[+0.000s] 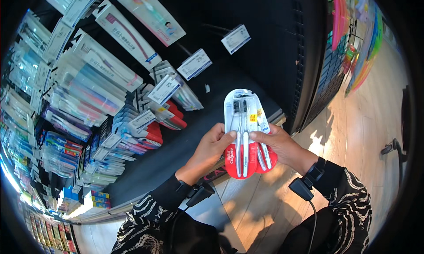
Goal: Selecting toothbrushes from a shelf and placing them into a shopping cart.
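Note:
Two overlapping red-and-white Colgate toothbrush packs are held upright before me. The front pack (241,154) shows a pair of brushes with dark bristles and white handles. Behind it, the rear pack (266,154) sticks out at the right and bears a yellow sticker. My left hand (210,148) grips the front pack's left edge, thumb on its face. From the right, my right hand (286,144) holds both packs, its thumb lying across them. The fingers behind the packs are hidden. Similar red-and-white packs (154,134) hang on the display to the left.
Hanging toothbrush packs (92,85) with price tags (164,89) fill the rack at left. A dark shelf base (172,154) runs below them. Small boxes (99,201) stand at the lower left. Colourful goods (364,55) hang at the right, above a wood-look floor (357,131).

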`<state>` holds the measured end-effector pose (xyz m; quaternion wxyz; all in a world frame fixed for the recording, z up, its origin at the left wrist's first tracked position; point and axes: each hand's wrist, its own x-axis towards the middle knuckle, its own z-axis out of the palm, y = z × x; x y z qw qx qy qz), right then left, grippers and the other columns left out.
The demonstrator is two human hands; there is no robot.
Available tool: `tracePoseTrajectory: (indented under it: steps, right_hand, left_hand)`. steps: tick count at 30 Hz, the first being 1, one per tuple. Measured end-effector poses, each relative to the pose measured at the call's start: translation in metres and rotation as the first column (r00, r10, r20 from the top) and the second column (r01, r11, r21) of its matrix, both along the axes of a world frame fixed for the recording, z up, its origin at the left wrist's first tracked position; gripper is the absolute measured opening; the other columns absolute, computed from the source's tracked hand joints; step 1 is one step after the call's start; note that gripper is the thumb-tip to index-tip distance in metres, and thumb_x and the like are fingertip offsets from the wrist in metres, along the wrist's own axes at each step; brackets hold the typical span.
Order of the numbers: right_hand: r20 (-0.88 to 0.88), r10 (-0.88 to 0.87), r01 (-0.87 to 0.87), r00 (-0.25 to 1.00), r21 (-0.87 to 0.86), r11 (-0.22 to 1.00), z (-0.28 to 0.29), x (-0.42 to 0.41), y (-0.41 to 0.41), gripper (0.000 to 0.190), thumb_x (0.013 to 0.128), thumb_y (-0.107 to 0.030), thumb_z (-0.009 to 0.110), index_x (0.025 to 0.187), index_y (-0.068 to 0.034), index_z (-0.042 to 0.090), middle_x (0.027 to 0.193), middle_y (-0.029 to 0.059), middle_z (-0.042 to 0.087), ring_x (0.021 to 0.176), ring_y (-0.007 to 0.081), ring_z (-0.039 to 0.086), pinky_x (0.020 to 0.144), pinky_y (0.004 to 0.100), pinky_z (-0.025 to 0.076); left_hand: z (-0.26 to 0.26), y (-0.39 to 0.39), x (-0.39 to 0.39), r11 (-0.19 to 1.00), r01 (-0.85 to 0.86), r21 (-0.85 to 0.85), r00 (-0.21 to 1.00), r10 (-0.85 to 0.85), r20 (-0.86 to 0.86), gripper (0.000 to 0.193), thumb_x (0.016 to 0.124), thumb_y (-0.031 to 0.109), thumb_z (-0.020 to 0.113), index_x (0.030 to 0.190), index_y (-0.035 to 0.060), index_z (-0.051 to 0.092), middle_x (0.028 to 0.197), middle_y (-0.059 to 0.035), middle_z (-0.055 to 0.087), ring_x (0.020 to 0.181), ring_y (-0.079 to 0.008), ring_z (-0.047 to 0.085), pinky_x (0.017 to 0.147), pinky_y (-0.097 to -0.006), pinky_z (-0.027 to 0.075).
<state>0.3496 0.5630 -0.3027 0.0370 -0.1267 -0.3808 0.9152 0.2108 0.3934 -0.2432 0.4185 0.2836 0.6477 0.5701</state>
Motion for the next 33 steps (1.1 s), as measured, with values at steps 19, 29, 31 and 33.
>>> tracePoseTrajectory:
  steps: [19,29,31,33]
  right_hand:
    - [0.077,-0.003,-0.004,0.997,0.093,0.996,0.004,-0.002,-0.022,0.045,0.097,-0.016,0.070,0.134,0.000,0.052,0.121,0.0119,0.067,0.108,0.0170,0.069,0.093,0.0339,0.058]
    - [0.127,0.026,-0.044,0.992,0.138,0.989,0.017,-0.015,-0.034,0.040,0.097,-0.016,0.069,0.131,-0.003,0.054,0.119,0.0101,0.067,0.107,0.0162,0.069,0.094,0.0336,0.058]
    - [0.115,0.003,-0.021,0.993,0.153,0.988,0.023,-0.017,-0.036,0.040,0.096,-0.017,0.070,0.131,-0.003,0.054,0.118,0.0101,0.067,0.107,0.0163,0.069,0.095,0.0341,0.058]
    - [0.122,0.000,-0.022,0.993,0.176,0.984,0.032,-0.022,-0.039,0.041,0.096,-0.016,0.071,0.130,-0.003,0.054,0.117,0.0102,0.068,0.106,0.0167,0.069,0.094,0.0345,0.058]
  left_hand:
    - [-0.012,-0.029,-0.013,1.000,-0.014,-0.003,0.998,0.013,-0.064,0.025,0.105,0.023,0.059,0.111,-0.0007,0.056,0.102,-0.0035,0.063,0.093,-0.0053,0.059,0.083,-0.0252,0.051]
    - [-0.020,-0.042,-0.025,1.000,0.008,0.000,0.994,-0.008,-0.108,0.027,0.106,0.023,0.056,0.114,-0.0031,0.056,0.101,-0.0047,0.063,0.092,-0.0059,0.059,0.082,-0.0263,0.051]
    - [-0.023,-0.043,-0.028,1.000,0.002,0.026,0.993,0.001,-0.121,0.028,0.106,0.024,0.056,0.114,-0.0029,0.057,0.101,-0.0045,0.063,0.093,-0.0059,0.059,0.082,-0.0264,0.051]
    - [-0.023,-0.043,-0.030,0.999,-0.007,0.048,0.991,0.013,-0.136,0.029,0.106,0.025,0.055,0.114,-0.0028,0.057,0.101,-0.0043,0.063,0.093,-0.0060,0.059,0.082,-0.0265,0.051]
